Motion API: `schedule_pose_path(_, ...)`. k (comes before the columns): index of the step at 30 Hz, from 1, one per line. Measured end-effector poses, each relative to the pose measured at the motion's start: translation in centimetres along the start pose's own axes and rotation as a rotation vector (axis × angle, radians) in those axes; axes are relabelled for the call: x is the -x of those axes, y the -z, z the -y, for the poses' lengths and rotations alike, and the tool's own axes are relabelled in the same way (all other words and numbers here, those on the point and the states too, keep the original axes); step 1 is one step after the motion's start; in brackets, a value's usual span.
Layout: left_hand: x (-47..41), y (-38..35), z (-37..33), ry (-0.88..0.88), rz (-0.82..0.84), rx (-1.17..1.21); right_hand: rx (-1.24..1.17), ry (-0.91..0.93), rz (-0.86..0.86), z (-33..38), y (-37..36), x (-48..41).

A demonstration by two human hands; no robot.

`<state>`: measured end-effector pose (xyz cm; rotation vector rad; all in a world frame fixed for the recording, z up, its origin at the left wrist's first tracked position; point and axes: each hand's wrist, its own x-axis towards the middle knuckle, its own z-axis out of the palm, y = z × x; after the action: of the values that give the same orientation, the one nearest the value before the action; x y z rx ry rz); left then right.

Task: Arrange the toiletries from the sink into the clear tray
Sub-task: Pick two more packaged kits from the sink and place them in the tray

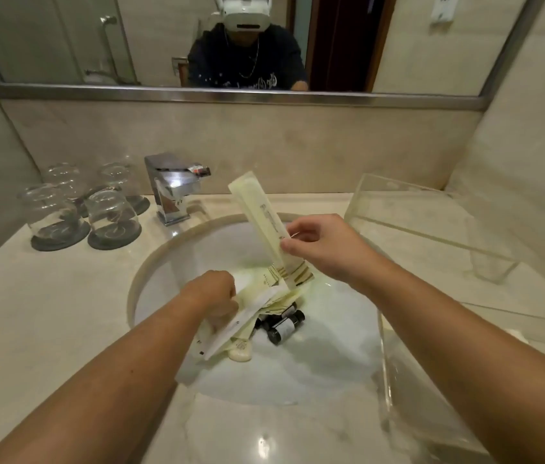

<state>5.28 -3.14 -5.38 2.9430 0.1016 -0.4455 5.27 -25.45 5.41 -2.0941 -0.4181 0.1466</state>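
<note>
Warm, yellowish indoor light, fairly bright, coming from overhead: a round hotspot sits on the countertop [262, 443] at the near edge. The sink basin [314, 373] is blown out to near-white, surface detail lost; faint yellow-green cast beside the packets [264, 296]. Hard glare on top of the faucet [177, 182]. Soft shadow in the basin beside the left forearm. Whole frame soft and smeared: print on the long packet [264, 222] unreadable, glasses [80, 209] blurry. Wide-angle bowing curves the mirror frame [231, 95] and counter edges. The clear tray [432, 236] shows mostly as pale edge highlights.
</note>
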Motion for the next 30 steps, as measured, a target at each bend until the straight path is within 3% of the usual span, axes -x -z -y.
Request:
schedule_pose_path(8,2.7,3.4,0.7,-0.054,-0.095,0.578,-0.086,0.087,-0.188,0.5,4.8,7.1)
schedule_pose_path(14,7.1,5.9,-2.7,-0.12,-0.247,0.814,-0.117,0.071,-0.345,-1.3,8.1,11.1)
schedule_pose_path(22,12.4,6.5,-9.4,-0.205,-0.235,1.016,0.017,0.066,-0.463,-3.4,11.5,15.9)
schedule_pose_path(30,15.7,7.3,-13.9,-0.29,-0.451,1.012,0.035,0.079,-0.602,-4.7,15.1,21.2)
